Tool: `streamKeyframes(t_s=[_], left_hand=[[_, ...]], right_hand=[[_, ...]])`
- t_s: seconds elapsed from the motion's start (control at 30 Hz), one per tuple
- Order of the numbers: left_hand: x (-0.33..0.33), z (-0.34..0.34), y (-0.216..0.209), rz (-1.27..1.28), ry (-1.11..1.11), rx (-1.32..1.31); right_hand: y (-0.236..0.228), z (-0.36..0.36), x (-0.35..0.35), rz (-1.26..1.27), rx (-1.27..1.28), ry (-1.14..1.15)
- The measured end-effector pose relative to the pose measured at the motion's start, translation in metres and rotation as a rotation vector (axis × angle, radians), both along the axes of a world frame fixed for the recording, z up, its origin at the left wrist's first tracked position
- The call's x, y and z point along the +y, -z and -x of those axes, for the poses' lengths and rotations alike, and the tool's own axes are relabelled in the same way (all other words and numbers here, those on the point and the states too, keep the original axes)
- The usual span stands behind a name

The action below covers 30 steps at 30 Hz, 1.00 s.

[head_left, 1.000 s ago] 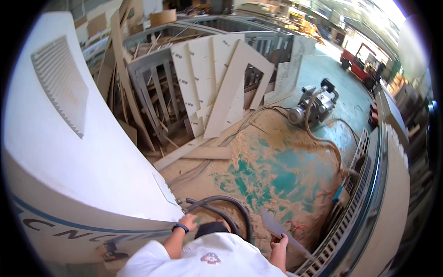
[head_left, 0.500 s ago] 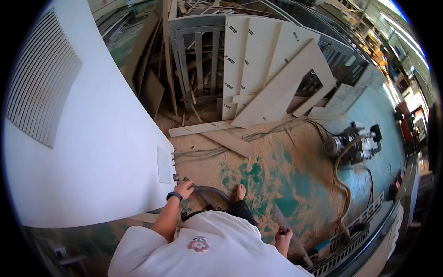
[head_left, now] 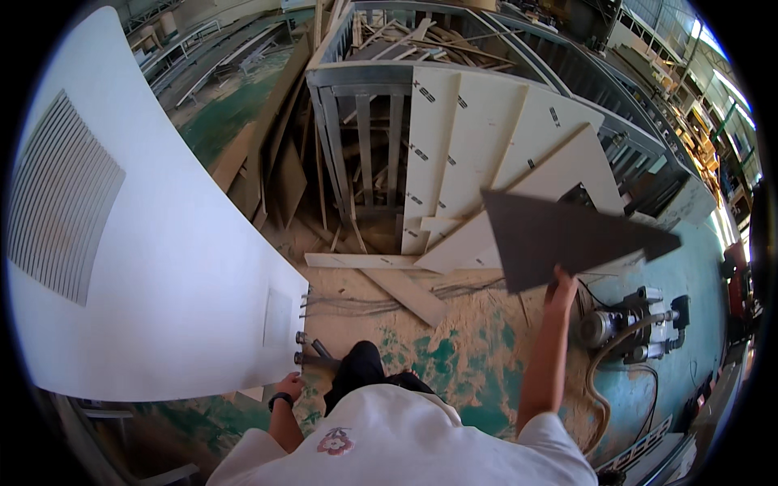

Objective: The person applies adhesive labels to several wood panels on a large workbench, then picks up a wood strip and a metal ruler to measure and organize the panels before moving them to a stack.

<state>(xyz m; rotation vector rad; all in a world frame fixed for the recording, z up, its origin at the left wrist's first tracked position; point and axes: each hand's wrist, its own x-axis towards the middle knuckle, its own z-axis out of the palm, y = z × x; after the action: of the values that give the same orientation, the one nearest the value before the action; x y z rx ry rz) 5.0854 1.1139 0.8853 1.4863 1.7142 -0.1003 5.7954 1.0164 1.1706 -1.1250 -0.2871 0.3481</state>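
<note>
My right hand (head_left: 561, 287) is raised in front of me, its fingers closed on the edge of a dark grey-brown, roughly triangular flat panel (head_left: 559, 239). The panel is held up and covers part of the leaning white boards behind it. My left hand (head_left: 288, 385) hangs beside the lower corner of a large white cabinet (head_left: 186, 300), just below its hose fittings (head_left: 301, 348). A dark hose (head_left: 322, 360) runs from there toward my leg. The left fingers are too small to make out clearly.
A metal cage (head_left: 365, 154) filled with scrap wood stands ahead, with printed white boards (head_left: 470, 138) leaning on it. A motor pump (head_left: 636, 324) with a tan hose (head_left: 596, 397) sits at right. Sawdust and cables (head_left: 356, 301) lie on the green floor.
My right hand has swung the panel up and forward from low at my right side. My left hand has left the hose by the fitting and moved back toward me.
</note>
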Motion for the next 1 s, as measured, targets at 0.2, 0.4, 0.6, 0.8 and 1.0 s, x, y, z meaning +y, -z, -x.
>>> streamKeyframes(t_s=[0.2, 0.4, 0.6, 0.8, 1.0], left_hand=[[0.020, -0.034, 0.031, 0.055, -0.078, 0.023], [-0.015, -0.014, 0.110, -0.007, -0.173, 0.094], [-0.010, -0.037, 0.133, 0.202, -0.422, 0.011], [0.039, -0.046, 0.091, 0.049, -0.532, -0.052], [0.087, -0.042, 0.100, -0.197, -0.557, -0.142]], right_hand=[[-0.178, -0.095, 0.230, -0.221, -0.384, -0.142], [-0.343, -0.114, 0.448, -0.092, -0.829, -0.110], [-0.298, -0.117, 0.578, 0.522, -1.098, 0.487], [0.070, -0.009, 0.462, 1.025, -1.594, -0.942], [0.348, 0.004, 0.028, 1.860, -0.659, -1.343]])
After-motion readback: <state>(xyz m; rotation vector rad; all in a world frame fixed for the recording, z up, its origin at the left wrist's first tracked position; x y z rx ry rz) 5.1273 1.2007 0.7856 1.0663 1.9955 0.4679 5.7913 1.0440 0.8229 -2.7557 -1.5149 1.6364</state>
